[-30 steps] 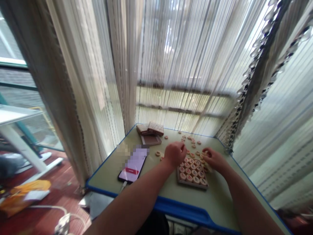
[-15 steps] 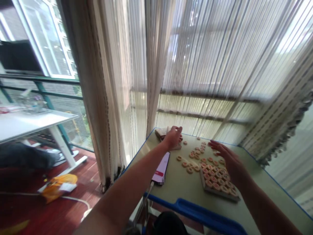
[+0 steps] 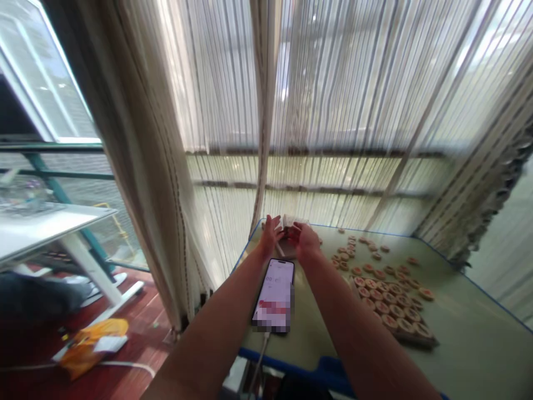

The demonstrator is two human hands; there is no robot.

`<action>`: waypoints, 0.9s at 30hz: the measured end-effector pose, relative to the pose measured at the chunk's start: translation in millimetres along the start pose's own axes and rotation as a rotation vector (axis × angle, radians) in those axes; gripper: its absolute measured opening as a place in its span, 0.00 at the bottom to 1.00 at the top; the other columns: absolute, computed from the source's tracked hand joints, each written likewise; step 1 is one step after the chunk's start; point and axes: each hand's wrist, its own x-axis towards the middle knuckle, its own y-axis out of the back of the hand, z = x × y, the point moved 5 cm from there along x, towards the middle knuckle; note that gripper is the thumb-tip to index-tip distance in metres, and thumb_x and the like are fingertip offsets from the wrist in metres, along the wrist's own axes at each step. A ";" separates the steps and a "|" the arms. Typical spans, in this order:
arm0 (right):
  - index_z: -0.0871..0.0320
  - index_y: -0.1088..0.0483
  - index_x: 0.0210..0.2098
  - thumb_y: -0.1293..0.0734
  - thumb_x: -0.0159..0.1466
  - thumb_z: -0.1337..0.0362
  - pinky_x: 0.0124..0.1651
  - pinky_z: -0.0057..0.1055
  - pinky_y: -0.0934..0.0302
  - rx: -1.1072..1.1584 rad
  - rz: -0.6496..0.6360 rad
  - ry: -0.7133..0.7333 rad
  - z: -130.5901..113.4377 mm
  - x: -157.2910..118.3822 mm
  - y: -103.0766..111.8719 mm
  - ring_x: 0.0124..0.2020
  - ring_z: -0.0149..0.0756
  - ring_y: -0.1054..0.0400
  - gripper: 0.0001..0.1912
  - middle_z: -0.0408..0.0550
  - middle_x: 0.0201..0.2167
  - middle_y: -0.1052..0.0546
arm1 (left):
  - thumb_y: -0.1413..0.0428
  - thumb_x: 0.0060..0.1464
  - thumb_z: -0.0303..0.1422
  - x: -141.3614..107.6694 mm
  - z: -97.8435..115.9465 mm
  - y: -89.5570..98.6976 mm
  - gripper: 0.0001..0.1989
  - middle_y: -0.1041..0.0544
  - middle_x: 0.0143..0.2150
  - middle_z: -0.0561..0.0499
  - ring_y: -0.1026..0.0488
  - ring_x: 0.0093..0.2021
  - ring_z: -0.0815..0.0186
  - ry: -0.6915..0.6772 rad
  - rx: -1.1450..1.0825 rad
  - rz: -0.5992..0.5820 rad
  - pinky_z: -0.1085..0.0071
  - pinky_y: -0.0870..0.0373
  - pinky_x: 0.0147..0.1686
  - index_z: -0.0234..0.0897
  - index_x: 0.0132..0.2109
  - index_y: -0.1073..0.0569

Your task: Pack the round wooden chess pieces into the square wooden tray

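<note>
At the far left corner of the table, my left hand (image 3: 270, 238) is beside a shallow wooden box (image 3: 287, 249), its fingers apart. From the other side my right hand (image 3: 307, 240) reaches in with its fingers spread and bent over the box. A whitish sheet or lid (image 3: 292, 220) shows behind the fingers; whether either hand touches it I cannot tell. Round wooden Chinese chess pieces (image 3: 368, 240) lie loose to the right. More pieces stand in tight rows in a tray (image 3: 433, 343), partly behind my right forearm.
A phone (image 3: 275, 291) with a lit screen lies between my forearms, a cable (image 3: 261, 355) running from its lower end. The green table (image 3: 470, 311) has a blue edge. Curtains (image 3: 333, 111) hang behind it. A white desk (image 3: 50, 222) stands left, above an orange bag (image 3: 89, 344) on the floor.
My right hand has moved left from above the loose pieces to the box. My left hand has shifted slightly left. The view has turned somewhat, and more of the phone shows.
</note>
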 end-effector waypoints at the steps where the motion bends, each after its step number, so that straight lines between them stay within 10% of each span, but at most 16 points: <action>1: 0.68 0.46 0.57 0.56 0.63 0.64 0.48 0.40 0.41 -0.032 0.075 0.000 0.9 6.7 3.4 0.52 0.45 0.39 0.26 0.62 0.52 0.34 | 0.74 0.61 0.43 1.0 0.9 -0.2 0.30 0.37 0.59 0.40 0.35 0.54 0.62 -0.016 0.085 0.015 0.63 0.35 0.50 0.33 0.57 0.38; 5: 0.71 0.49 0.60 0.50 0.61 0.61 0.60 0.43 0.59 -0.243 0.456 0.184 8.7 19.0 16.0 0.63 0.47 0.58 0.30 0.63 0.60 0.45 | 0.60 0.59 0.42 -2.0 9.2 4.6 0.22 0.37 0.60 0.45 0.45 0.61 0.62 -0.227 0.473 0.066 0.63 0.50 0.60 0.35 0.49 0.29; 9: 0.69 0.44 0.57 0.51 0.62 0.60 0.59 0.39 0.57 -0.308 0.416 0.197 33.8 32.4 14.7 0.59 0.44 0.49 0.28 0.61 0.57 0.39 | 0.64 0.60 0.41 -6.3 5.6 -0.4 0.24 0.33 0.57 0.45 0.45 0.61 0.63 -0.385 0.705 -0.042 0.63 0.54 0.62 0.37 0.53 0.32; 16: 0.73 0.46 0.58 0.53 0.63 0.55 0.53 0.38 0.46 -0.290 0.305 -0.036 61.5 47.1 24.1 0.56 0.47 0.42 0.32 0.65 0.54 0.36 | 0.64 0.60 0.42 2.4 -16.5 -2.6 0.27 0.40 0.61 0.41 0.49 0.63 0.63 -0.139 0.690 -0.101 0.65 0.54 0.61 0.30 0.59 0.40; 27: 0.68 0.33 0.49 0.45 0.59 0.55 0.48 0.35 0.40 -0.043 0.403 -0.057 79.4 58.7 34.1 0.46 0.45 0.32 0.27 0.61 0.44 0.27 | 0.62 0.60 0.41 -5.0 7.9 -4.9 0.21 0.27 0.51 0.49 0.35 0.55 0.65 -0.227 0.614 -0.074 0.57 0.70 0.62 0.40 0.50 0.30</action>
